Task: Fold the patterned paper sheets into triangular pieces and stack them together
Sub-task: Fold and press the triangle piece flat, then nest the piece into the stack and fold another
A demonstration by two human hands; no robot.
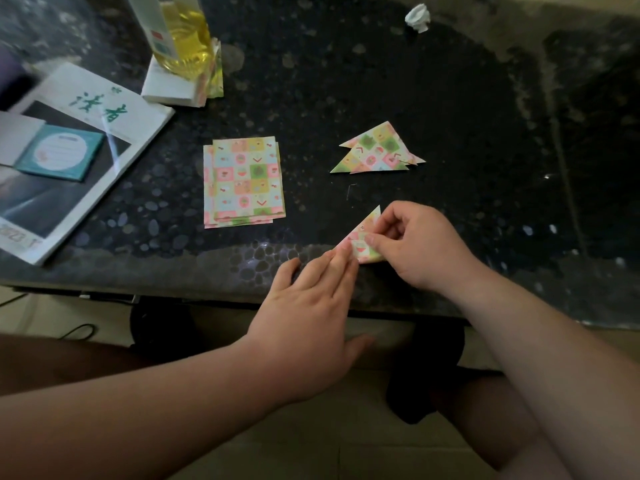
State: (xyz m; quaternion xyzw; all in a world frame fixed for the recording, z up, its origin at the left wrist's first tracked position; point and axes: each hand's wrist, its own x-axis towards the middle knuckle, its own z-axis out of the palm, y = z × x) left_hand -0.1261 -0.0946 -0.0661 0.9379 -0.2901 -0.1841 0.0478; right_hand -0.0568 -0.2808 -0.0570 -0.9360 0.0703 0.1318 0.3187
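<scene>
Paper triangle (pixel 364 239) at near edge of table (pixel 346 81): thin, light, easily creased | left hand (pixel 311 306) flat, pressing its corner | right hand (pixel 412 247) pinching its right side | grip by edges; likely slides on polished stone | sheets (pixel 244 181) left, finished triangles (pixel 377 152) beyond

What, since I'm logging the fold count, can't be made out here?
Head view:
- Count of triangles in the folded pile: they overlap.
- Count of sheets in the flat stack: the top sheet covers them.
- Creases of the held triangle: left hand and right hand cover them.
- Bottle top: cut by the frame edge.
</scene>
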